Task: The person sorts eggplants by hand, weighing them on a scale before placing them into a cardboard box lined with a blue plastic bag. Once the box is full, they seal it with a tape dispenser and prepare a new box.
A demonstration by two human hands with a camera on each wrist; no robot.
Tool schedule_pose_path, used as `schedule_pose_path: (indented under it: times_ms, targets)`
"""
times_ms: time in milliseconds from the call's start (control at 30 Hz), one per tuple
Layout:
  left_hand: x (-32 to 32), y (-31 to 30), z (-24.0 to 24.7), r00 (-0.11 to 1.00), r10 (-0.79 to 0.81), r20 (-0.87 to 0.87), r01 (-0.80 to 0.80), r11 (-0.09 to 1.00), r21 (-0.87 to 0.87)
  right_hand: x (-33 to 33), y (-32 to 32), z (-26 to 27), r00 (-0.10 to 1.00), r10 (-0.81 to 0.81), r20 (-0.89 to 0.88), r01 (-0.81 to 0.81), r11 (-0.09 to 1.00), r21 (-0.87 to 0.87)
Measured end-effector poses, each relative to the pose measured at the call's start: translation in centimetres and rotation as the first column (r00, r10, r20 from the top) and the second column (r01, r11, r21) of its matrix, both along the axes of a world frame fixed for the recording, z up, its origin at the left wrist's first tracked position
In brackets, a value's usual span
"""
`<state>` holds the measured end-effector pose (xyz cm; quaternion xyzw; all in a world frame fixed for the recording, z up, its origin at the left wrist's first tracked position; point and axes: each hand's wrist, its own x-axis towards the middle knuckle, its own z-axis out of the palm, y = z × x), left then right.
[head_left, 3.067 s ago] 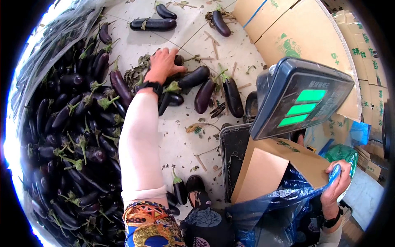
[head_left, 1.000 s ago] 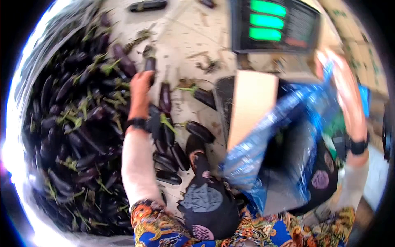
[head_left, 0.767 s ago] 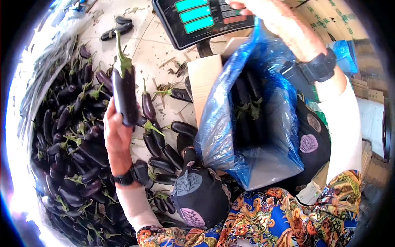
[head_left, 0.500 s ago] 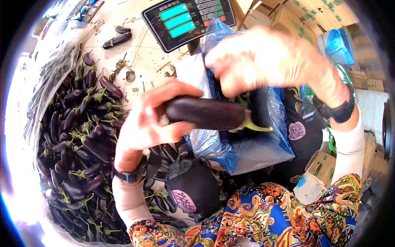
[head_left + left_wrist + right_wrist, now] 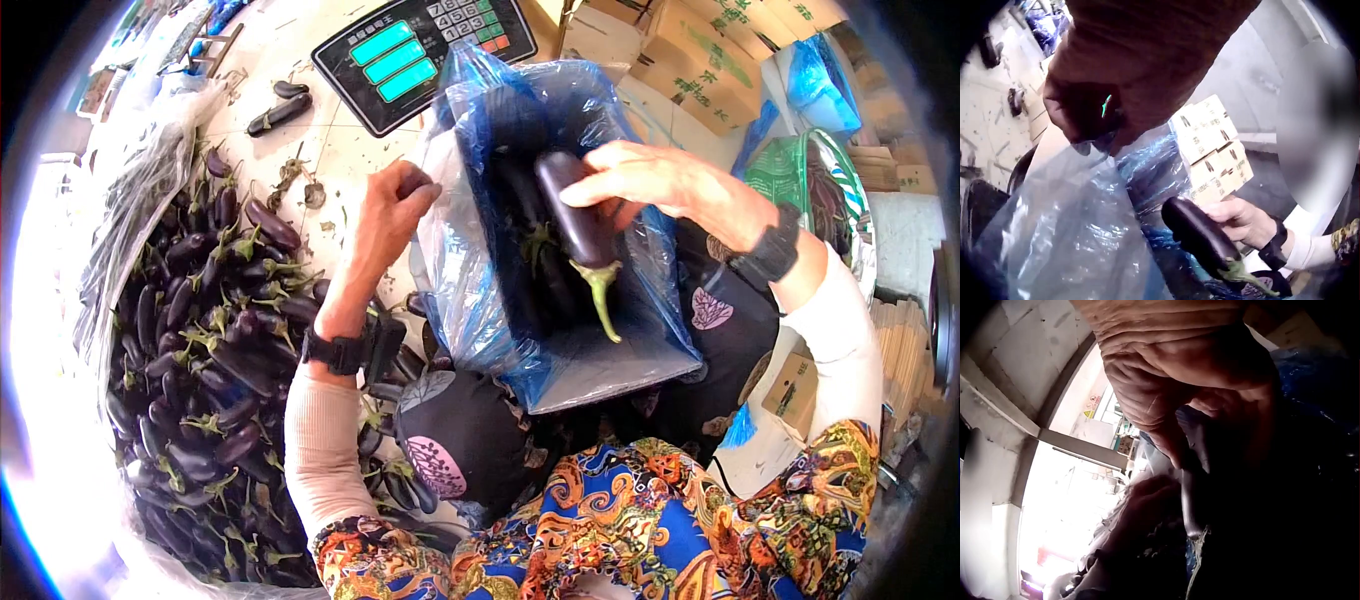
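My right hand [image 5: 645, 185] grips a dark purple eggplant [image 5: 575, 215], fingers and thumb around its side, over the opening of a box lined with a blue plastic bag [image 5: 470, 290]. Its green stem points down toward me. In the left wrist view the same eggplant [image 5: 1200, 240] hangs tilted in that hand. More eggplants [image 5: 530, 250] lie inside the bag, partly in shadow. At the box's left side, the curled fingers of my left hand [image 5: 385, 220] pinch the edge of the bag; the film rises to the fingertips in the left wrist view.
A big heap of eggplants [image 5: 210, 380] fills the left, edged by clear plastic sheeting [image 5: 150, 190]. Behind the box stands a scale display [image 5: 420, 55] with lit green panels. Printed cartons [image 5: 700, 65] and a green bag [image 5: 790, 175] are at the right.
My left hand has brought an eggplant from the floor to above the box, where my right hand has taken it. The left hand has moved back to the bag's left edge.
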<state>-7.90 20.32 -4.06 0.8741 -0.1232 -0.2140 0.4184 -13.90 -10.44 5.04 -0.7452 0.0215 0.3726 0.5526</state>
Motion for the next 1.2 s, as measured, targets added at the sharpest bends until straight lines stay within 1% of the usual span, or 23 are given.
schedule_pose_path:
  times_ms: [67,100,133,200,267,367,433,533,600,633,667,700,733,800,833,867,933,1000,1033,1067,1100,1133,1200]
  targets:
    - [-0.6,1.0,-0.1,0.991,0.136,0.014,-0.130,0.969,-0.210,2.1,0.7,-2.9,0.999,-0.004,-0.051,-0.007,0.978,-0.209]
    - [-0.7,1.6,0.5,0.958,0.266,-0.107,-0.286,0.870,-0.401,2.4,-0.6,-4.5,0.998,0.051,0.028,-0.050,0.997,-0.057]
    - [-0.6,2.2,1.1,0.899,0.362,-0.247,-0.437,0.710,-0.552,2.5,-0.1,-4.1,1.000,0.011,0.015,-0.009,0.995,-0.099]
    - [-0.4,4.2,1.5,0.833,0.420,-0.359,-0.549,0.548,-0.631,2.9,0.4,-3.8,1.000,-0.021,-0.017,0.018,0.988,-0.151]
    - [-1.1,4.0,1.6,0.829,0.448,-0.334,-0.555,0.584,-0.593,3.4,0.5,-4.5,0.998,0.000,-0.063,-0.011,0.985,-0.170]
    - [-1.3,4.1,0.7,0.836,0.432,-0.338,-0.538,0.525,-0.659,2.7,-0.7,-4.9,0.994,0.094,0.053,-0.095,0.995,0.013]
    - [-0.9,3.7,0.1,0.858,0.432,-0.277,-0.489,0.522,-0.699,2.7,0.4,-5.5,0.993,0.088,0.077,-0.087,0.996,-0.022]
    - [-0.4,2.8,-1.0,0.776,0.566,-0.279,-0.585,0.480,-0.654,3.4,3.8,-5.6,1.000,0.006,0.022,-0.003,0.991,-0.132]
    - [-0.3,2.4,-1.5,0.762,0.573,-0.301,-0.585,0.410,-0.700,5.2,7.0,-6.6,0.992,0.128,0.008,-0.109,0.877,-0.467]
    - [-0.1,2.9,-2.3,0.752,0.577,-0.319,-0.602,0.403,-0.690,5.2,7.9,-8.4,0.949,0.256,0.185,-0.089,0.779,-0.621]
    - [0.0,3.7,-2.9,0.738,0.586,-0.334,-0.620,0.394,-0.678,4.5,8.3,-9.7,0.886,0.341,0.315,-0.034,0.724,-0.689]
    - [-0.2,4.3,-2.8,0.754,0.591,-0.288,-0.605,0.453,-0.654,4.5,8.0,-11.5,0.843,0.352,0.407,-0.006,0.763,-0.647]
    - [-0.2,4.4,-3.0,0.734,0.606,-0.306,-0.600,0.368,-0.711,4.5,8.0,-11.7,0.835,0.348,0.427,-0.016,0.791,-0.612]
    - [-0.7,7.8,-3.4,0.759,0.476,-0.444,-0.627,0.350,-0.696,3.8,7.2,-11.2,0.862,0.294,0.412,-0.061,0.869,-0.492]
    - [-0.5,9.3,-5.2,0.734,0.539,-0.412,-0.650,0.385,-0.655,3.3,7.0,-10.6,0.867,0.273,0.417,-0.070,0.896,-0.439]
    - [-0.7,10.1,-6.6,0.705,0.620,-0.344,-0.678,0.449,-0.582,3.8,7.6,-7.1,0.966,0.250,0.061,-0.194,0.865,-0.463]
    - [-1.6,10.5,-10.2,0.726,0.671,-0.149,-0.676,0.657,-0.335,3.3,6.8,-9.0,0.868,0.335,0.366,-0.057,0.801,-0.597]
    - [-2.5,10.5,-17.6,0.883,0.422,0.208,-0.396,0.905,-0.155,3.9,7.6,-9.4,0.875,0.293,0.385,0.036,0.754,-0.656]
    - [-2.7,9.9,-19.5,0.926,0.230,0.300,-0.251,0.967,0.034,4.2,7.6,-10.9,0.852,0.300,0.429,0.063,0.755,-0.653]
    - [-3.0,9.0,-21.3,0.938,0.010,0.346,-0.095,0.969,0.230,4.4,7.5,-11.7,0.831,0.300,0.469,0.095,0.754,-0.650]
    - [-3.8,7.6,-24.8,0.955,0.148,0.258,-0.176,0.980,0.089,4.8,8.0,-10.9,0.878,0.301,0.372,0.011,0.764,-0.645]
    - [-3.9,6.6,-25.5,0.907,0.161,0.389,-0.179,0.984,0.010,4.6,8.2,-10.6,0.830,0.345,0.438,0.035,0.752,-0.658]
    - [-4.1,4.5,-26.9,0.748,0.189,0.636,-0.153,0.982,-0.112,5.2,7.3,-9.9,0.892,0.368,0.263,-0.111,0.743,-0.661]
